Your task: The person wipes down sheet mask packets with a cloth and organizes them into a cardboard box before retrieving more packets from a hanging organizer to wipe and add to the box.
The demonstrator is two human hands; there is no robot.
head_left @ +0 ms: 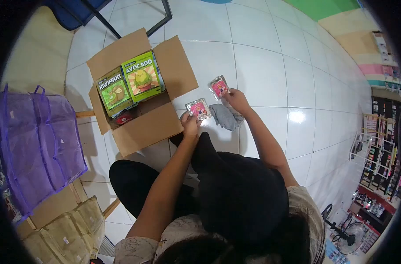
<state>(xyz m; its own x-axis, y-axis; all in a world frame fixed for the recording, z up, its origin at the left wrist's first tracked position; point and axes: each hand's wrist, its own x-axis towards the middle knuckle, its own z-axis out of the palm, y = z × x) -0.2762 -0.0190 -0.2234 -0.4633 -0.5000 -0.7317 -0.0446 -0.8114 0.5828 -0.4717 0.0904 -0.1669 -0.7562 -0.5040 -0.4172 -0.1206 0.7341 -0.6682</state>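
Lowest in the frame, your black-clad legs (pixel 235 193) are folded on the glossy white tiled floor (pixel 262 70). In the lower left corner lie tan plastic-wrapped bundles (pixel 64 233), and above them at the left edge sits a purple see-through mesh bag with loop handles (pixel 37 145).

Just past your knees, near the centre of the frame, your left hand (pixel 191 124) pinches a small shiny foil packet with a pink picture (pixel 198 108) by its lower edge, fingers closed on it. Your right hand (pixel 237 99), a little higher and to the right, grips a second small foil packet with a pink picture (pixel 219 86) the same way. The print on both packets is too small to read. A crumpled grey cloth (pixel 224 116) lies on the tiles between your two hands, just beside the right wrist.

Left of your hands, in the upper left, an open brown cardboard carton (pixel 141 127) has its flaps spread. Inside stand two green boxes side by side: one reads "KIWIFRUIT" (pixel 114 91), the other "AVOCADO" (pixel 142 75), each with a small brand line above that I cannot read. A red item (pixel 124 118) shows below the kiwifruit box.

Far off at the right edge stand stocked shop shelves (pixel 381 163) and, in the lower right, a black floor fan (pixel 348 235).
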